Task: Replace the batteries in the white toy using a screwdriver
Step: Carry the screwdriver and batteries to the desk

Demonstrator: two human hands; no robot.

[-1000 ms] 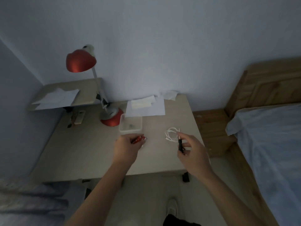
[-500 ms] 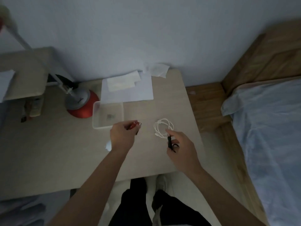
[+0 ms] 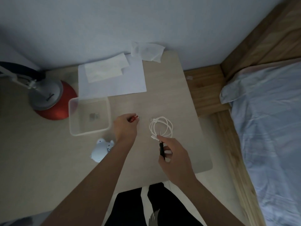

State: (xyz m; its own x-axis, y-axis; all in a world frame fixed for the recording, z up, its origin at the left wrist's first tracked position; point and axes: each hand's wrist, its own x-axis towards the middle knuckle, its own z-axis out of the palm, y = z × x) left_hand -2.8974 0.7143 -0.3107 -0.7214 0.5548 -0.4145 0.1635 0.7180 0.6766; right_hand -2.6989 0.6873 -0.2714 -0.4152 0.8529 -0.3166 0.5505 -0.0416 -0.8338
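The white toy lies on the pale desk, partly hidden under my left forearm. My left hand hovers over the desk's middle, closed on small red batteries that stick out past my fingers. My right hand is nearer the desk's front edge and grips a thin black screwdriver, tip pointing away from me. The screwdriver tip sits over a coiled white cable.
A clear plastic tray stands left of my left hand, with a small item inside. A red-based desk lamp is at the left. White papers lie at the back. A bed stands on the right.
The view has tilted down and closer, bringing the white toy and my legs into sight. Both hands keep their hold and have stayed over the desk's middle.
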